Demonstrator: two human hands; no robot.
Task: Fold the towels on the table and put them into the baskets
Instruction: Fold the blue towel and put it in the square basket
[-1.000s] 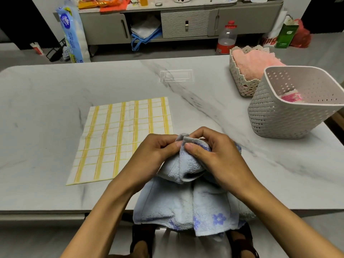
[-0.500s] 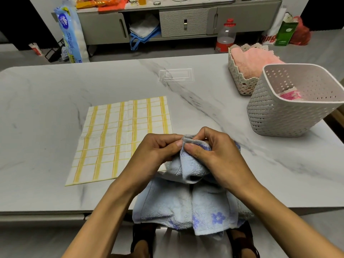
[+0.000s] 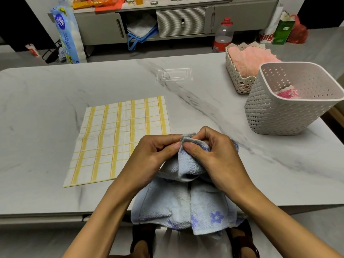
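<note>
Head view, left hand (image 3: 156, 155) and right hand (image 3: 214, 159) pinching blue towel (image 3: 186, 205), fingertips hidden in bunched cloth

Red "ving" on white bag (image 3: 267, 32), "180" on blue tissue pack (image 3: 67, 36), rest unreadable.

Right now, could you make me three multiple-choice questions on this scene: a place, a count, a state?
1. Where is the yellow-checked towel? A) in a basket B) spread flat on the table C) on the floor
2. How many baskets stand on the table? A) one B) two C) four
3. How do the hands meet the blue towel? A) both lie open beside it B) only one touches it C) both pinch its top edge

1 B: it lies flat beside the left hand.
2 B: a grey basket and a lace-rimmed basket.
3 C: the left hand and the right hand both pinch its bunched edge.
</note>
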